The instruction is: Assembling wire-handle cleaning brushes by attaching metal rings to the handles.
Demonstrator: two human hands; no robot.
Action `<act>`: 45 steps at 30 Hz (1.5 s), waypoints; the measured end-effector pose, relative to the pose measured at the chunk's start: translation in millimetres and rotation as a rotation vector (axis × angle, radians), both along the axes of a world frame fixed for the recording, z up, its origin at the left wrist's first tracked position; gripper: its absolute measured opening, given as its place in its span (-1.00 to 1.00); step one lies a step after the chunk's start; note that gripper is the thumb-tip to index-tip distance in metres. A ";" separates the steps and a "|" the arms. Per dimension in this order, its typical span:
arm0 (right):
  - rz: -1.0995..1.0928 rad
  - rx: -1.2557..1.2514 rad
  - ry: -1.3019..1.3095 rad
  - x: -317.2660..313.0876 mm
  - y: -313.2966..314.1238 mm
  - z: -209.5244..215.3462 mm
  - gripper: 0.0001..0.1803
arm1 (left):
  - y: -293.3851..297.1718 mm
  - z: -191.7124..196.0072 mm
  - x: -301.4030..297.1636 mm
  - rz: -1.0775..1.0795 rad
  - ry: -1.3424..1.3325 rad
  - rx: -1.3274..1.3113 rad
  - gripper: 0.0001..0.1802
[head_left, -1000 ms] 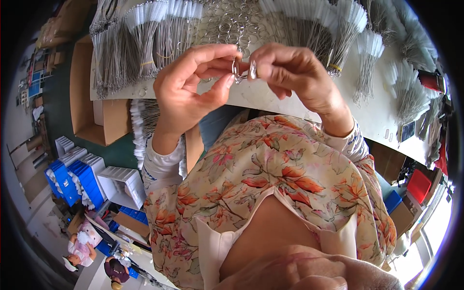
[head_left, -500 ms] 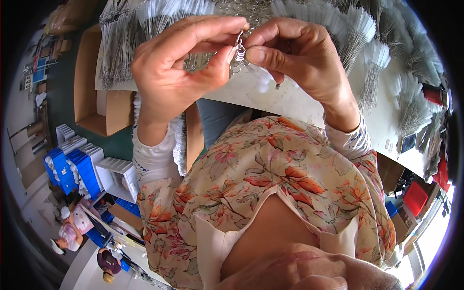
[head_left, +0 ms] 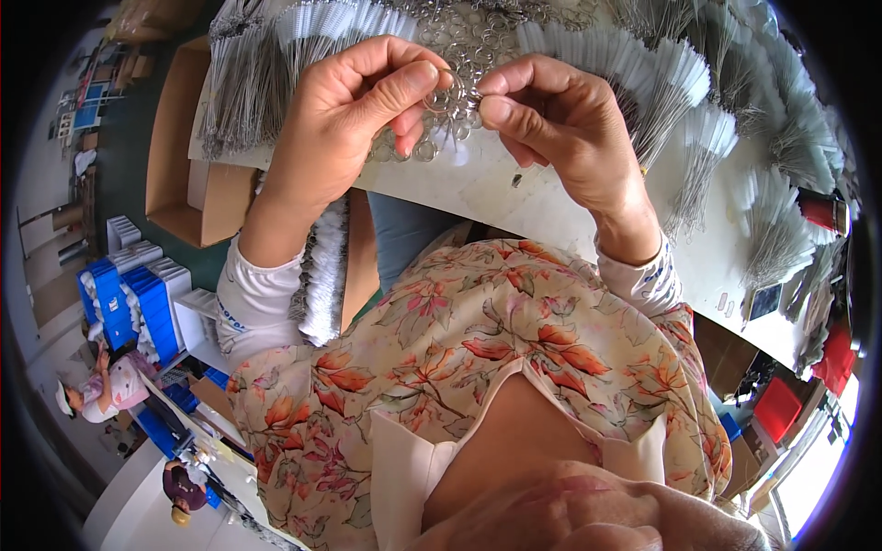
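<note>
Metal ring [head_left: 443, 92] is pinched at 12 o'clock between the left hand [head_left: 344, 119] and right hand [head_left: 560, 129], raised above the counter [head_left: 478, 188] and ring pile [head_left: 413, 142] for close fingertip work.

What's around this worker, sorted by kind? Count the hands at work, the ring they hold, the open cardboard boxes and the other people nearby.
Hands: 2, left hand and right hand
Metal ring pinched between them: 1
Open cardboard boxes: 1
Other people: 2, one and another
Total: 6
</note>
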State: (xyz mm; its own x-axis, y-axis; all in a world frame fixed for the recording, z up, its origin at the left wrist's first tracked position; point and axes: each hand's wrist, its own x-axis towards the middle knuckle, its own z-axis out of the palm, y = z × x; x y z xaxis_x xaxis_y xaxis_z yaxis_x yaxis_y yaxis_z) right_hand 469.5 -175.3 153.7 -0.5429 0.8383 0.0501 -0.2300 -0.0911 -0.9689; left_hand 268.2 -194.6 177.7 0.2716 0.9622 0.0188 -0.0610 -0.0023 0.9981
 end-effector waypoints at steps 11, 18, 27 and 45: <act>0.059 0.057 0.019 -9.5 -3.8 2.5 -0.84 | -23.0 2.2 -2.1 0.055 -0.284 -0.174 -0.83; 0.078 0.070 0.015 -15.5 -12.9 0.4 -0.86 | -31.6 9.8 -11.3 0.082 0.553 0.464 -0.82; 0.040 0.099 0.240 -95.1 -36.0 -28.2 -0.87 | -61.6 -12.1 -39.1 0.402 -0.104 0.327 -0.79; 0.498 0.052 -0.546 -124.9 -78.5 -99.6 -0.72 | -181.3 -164.2 -108.3 0.652 0.761 0.202 -0.89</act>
